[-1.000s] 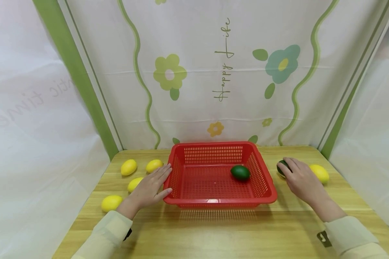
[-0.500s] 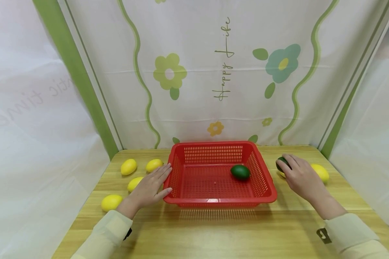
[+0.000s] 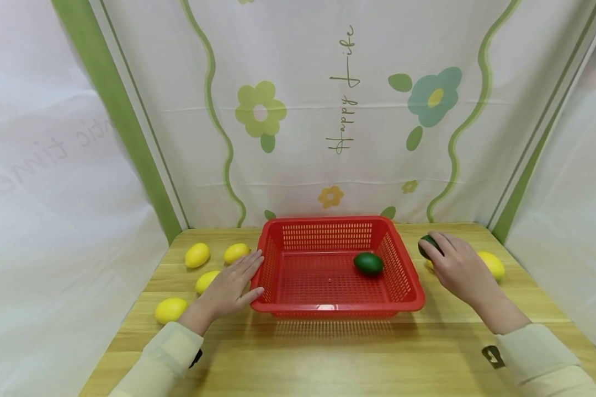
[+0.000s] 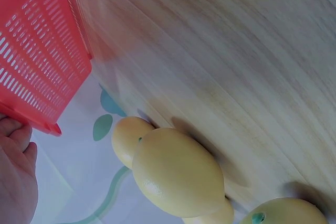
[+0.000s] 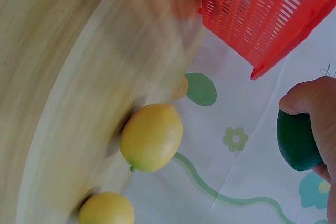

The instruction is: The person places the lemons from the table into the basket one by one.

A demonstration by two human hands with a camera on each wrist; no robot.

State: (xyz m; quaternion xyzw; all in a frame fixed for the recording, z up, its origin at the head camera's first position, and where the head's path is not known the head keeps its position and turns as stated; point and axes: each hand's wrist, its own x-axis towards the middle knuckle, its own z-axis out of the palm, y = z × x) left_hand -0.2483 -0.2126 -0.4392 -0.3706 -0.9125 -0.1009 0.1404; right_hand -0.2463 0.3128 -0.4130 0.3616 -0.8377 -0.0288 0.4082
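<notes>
A red plastic basket [image 3: 328, 307] stands mid-table with one dark green oval fruit [image 3: 368, 264] inside, toward its right wall. My left hand [image 3: 230, 286] rests on the basket's left rim, fingers stretched out and thumb apart. To the right of the basket, my right hand [image 3: 459, 267] grips a second dark green oval fruit [image 3: 429, 247]. In the right wrist view this fruit [image 5: 296, 139] is held between thumb and fingers, raised above the table. Part of it is hidden by the hand. Just below it in the head view, a lemon [image 3: 430, 264] peeks out.
Another lemon [image 3: 491, 266] lies right of my right hand. Several lie on the left side, among them one lemon [image 3: 197, 255] at the back and one lemon [image 3: 171, 311] by my left wrist. A printed curtain [image 3: 298, 165] hangs behind the wooden table [image 3: 338, 364].
My right hand has lifted the dark green fruit slightly and shifted it left toward the basket, baring more of the lemon under it. My left hand and the basket have stayed put.
</notes>
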